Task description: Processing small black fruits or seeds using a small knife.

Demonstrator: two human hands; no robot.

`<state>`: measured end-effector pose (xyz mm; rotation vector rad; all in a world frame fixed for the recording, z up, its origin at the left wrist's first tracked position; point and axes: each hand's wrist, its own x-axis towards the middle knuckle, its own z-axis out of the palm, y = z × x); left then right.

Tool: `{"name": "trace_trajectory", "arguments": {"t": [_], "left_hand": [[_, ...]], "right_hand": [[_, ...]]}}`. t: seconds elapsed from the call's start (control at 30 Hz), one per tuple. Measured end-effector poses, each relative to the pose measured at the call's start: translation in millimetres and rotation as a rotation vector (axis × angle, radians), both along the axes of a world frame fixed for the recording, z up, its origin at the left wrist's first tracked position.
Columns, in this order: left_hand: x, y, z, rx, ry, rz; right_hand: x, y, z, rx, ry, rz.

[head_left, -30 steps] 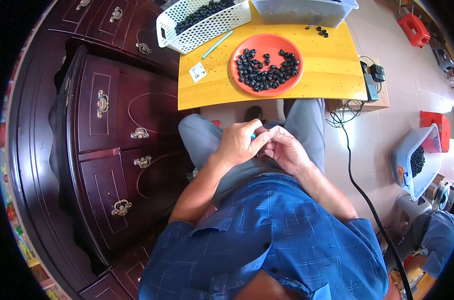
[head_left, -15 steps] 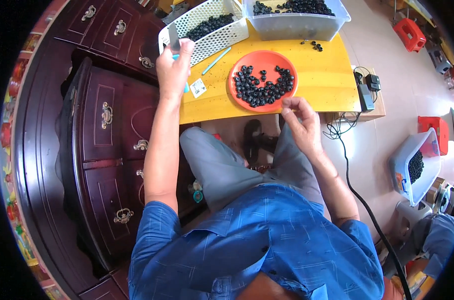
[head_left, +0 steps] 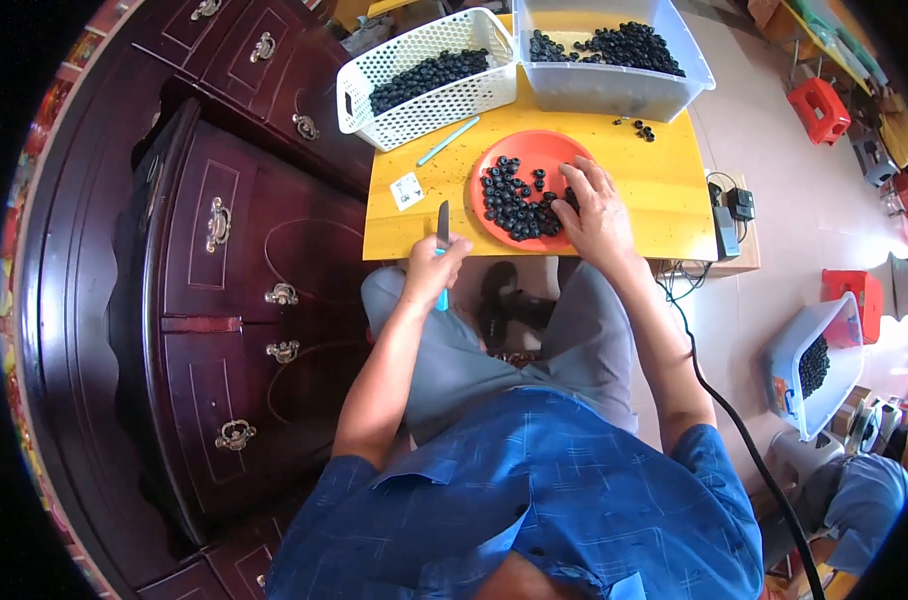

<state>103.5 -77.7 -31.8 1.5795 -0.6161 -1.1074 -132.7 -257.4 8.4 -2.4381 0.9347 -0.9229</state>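
Note:
My left hand [head_left: 436,266] is closed around the turquoise handle of a knife [head_left: 444,222], just off the table's front edge. The knife's blade points up, away from me. An orange-red plate [head_left: 539,143] lies on the yellow table, with many small black ring-like pieces [head_left: 517,213] with holes in them. My right hand [head_left: 596,212] is over the plate's right side, fingers apart and thumb low among the pieces. It hides part of the pile, and no piece shows gripped in it.
Behind the plate stand a white perforated basket [head_left: 360,98] and a clear plastic bin [head_left: 624,88], both holding black pieces. A light-blue stick [head_left: 448,141] and a small white card [head_left: 407,191] lie left of the plate. Dark wooden cabinets [head_left: 244,230] flank my left; a black cable [head_left: 719,400] runs at right.
My left hand with the knife has come down from beside the basket to the table's front edge. My right hand has moved from the plate's lower rim onto the pieces.

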Motion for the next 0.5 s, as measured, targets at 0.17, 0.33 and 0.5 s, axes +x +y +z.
{"name": "trace_trajectory", "arguments": {"t": [0.17, 0.33, 0.5], "left_hand": [[-7.2, -5.0, -5.2, -0.045, -0.03, 0.045], [-9.1, -1.5, -6.4, -0.041, -0.097, 0.061], [-9.5, 0.7, -7.5, -0.029, -0.121, 0.06]], "right_hand": [[21.7, -5.9, -17.6, -0.074, 0.183, -0.046], [29.7, 8.7, -8.0, 0.018, 0.325, -0.007], [42.2, 19.7, -5.1, 0.061, 0.465, -0.057]]}}
